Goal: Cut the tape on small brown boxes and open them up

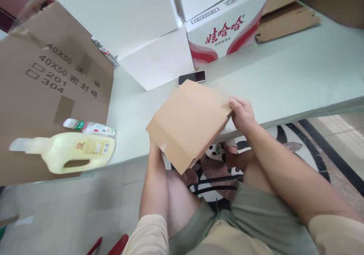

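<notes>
A plain brown cardboard box [192,118] is tilted in front of me at the table's near edge. My right hand [243,112] is closed on its right corner, thumb on top and the other fingers curled round the edge. My left hand [155,144] goes behind the box's left side; only the wrist shows, and the fingers are hidden. A flap [170,150] slopes down along the box's lower left edge. Just beyond the box, a dark-screened phone [192,77] lies on the table, partly covered by it.
At left are a yellow detergent jug [85,152], a small bottle [88,126] and a large printed carton [54,80]. White boxes [159,57] and a red-and-white water carton [224,35] stand at the back of the table [298,73]. Flattened cardboard [287,21] lies at far right.
</notes>
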`<state>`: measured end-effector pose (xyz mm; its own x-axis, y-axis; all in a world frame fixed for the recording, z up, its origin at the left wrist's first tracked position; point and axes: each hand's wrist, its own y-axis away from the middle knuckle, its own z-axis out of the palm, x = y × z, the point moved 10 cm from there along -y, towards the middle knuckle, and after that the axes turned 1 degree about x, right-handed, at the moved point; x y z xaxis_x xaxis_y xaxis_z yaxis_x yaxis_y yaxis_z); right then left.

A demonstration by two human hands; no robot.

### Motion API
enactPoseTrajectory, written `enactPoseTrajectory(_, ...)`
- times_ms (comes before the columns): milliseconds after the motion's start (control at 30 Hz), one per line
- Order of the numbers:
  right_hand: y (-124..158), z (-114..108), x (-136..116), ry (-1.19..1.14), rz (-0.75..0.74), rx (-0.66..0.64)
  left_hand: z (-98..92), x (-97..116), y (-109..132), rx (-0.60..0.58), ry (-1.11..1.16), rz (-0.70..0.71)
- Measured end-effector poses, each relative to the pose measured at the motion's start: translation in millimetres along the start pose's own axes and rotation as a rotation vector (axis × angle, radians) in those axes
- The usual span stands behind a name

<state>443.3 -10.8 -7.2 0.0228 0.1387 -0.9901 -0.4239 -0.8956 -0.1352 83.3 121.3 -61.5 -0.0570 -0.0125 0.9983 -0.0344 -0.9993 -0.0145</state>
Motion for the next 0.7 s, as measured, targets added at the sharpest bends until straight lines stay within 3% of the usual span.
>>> enactPoseTrajectory(167,-10.2,-17.0,-5.3,0.191,-0.028,0.053,12.9,14.9,7.3,0.007,0.046,-0.088)
enactPoseTrajectory(367,-18.0,-24.0,13.0,0.243,0.023,0.011,19.7,20.1,3.8,0.029,0.166,-0.123)
enactPoseTrajectory(467,-19.0,-30.1,27.5,0.213,0.098,0.078,13.6,24.2,-0.9,0.085,0.195,-0.031)
enactPoseTrajectory(567,-15.7,-17.7,56.1,0.035,0.310,0.022,4.9,32.4,0.6,0.160,0.116,0.124)
enactPoseTrajectory(633,-12.8,-2.3,66.3,-0.089,0.390,-0.064,8.1,37.1,3.3,0.126,-0.023,0.208)
enactPoseTrajectory(700,-11.9,2.6,70.5,-0.140,0.425,-0.076,19.4,39.8,6.5,0.014,-0.182,0.274)
